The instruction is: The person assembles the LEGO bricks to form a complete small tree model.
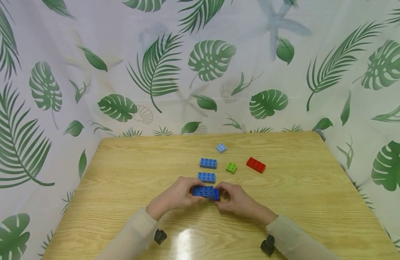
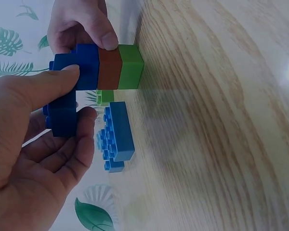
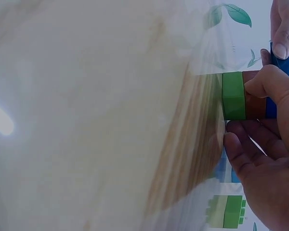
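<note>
A small stack of building bricks stands on the table, with a green brick (image 2: 131, 67) at the bottom, a reddish-brown brick (image 2: 110, 71) above it and a blue brick (image 2: 89, 74) over that. On top lies a long blue brick (image 1: 203, 191), jutting out to the left past the stack. My left hand (image 1: 180, 194) pinches this long brick between thumb and fingers. From the right side, my right hand (image 1: 236, 199) grips the lower stack, its thumb on the reddish-brown brick in the right wrist view. Whether the top brick is fully pressed down cannot be told.
Just beyond the hands lie two blue bricks, a nearer one (image 1: 206, 177) and a farther one (image 1: 208, 163). A small green brick (image 1: 231, 167), a red brick (image 1: 256, 165) and a light blue brick (image 1: 221, 148) lie farther back. A leaf-patterned curtain (image 1: 174, 119) hangs behind the table.
</note>
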Motion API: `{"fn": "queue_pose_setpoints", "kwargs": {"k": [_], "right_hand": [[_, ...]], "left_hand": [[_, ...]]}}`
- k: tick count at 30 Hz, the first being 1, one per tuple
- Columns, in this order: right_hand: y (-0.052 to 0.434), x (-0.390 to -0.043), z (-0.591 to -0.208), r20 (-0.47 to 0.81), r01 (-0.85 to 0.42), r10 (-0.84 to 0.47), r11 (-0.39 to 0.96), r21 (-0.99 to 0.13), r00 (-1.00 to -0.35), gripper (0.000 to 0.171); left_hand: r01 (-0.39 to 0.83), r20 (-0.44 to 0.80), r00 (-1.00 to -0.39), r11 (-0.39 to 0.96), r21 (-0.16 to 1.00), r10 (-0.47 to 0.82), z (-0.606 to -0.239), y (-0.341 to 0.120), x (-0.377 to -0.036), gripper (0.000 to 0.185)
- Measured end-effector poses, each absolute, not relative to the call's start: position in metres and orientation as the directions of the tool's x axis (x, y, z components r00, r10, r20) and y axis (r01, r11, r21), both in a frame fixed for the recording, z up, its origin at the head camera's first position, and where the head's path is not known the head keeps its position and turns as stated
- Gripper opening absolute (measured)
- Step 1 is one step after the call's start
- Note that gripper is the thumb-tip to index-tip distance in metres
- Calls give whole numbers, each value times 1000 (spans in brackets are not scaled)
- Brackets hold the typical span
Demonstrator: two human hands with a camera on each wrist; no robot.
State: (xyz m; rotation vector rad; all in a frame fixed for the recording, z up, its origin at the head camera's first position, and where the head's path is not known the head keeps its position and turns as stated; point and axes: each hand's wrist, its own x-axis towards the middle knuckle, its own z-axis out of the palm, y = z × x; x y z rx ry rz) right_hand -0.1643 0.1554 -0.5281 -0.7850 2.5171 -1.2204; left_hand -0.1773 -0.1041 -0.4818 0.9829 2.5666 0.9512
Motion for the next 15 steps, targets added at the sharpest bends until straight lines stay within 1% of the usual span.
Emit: {"fn": "queue_pose_setpoints", "kwargs": {"k": [9,13,15], "right_hand": [[158,-165,-530,15,-362,-558,517,-776,-829,31],[159,-165,-529,20,-372,-565,515,-772,-825,33],[160,-165,-526,3,-362,-567,521,-773,-823,37]], "left_hand": [[486,0,-760,569,663,650,-485,-98,-177,40],[486,17,-763,555,675,647,-488,-94,-177,37],[483,21,-766,555,677,642,-488,-93,-177,36]]}}
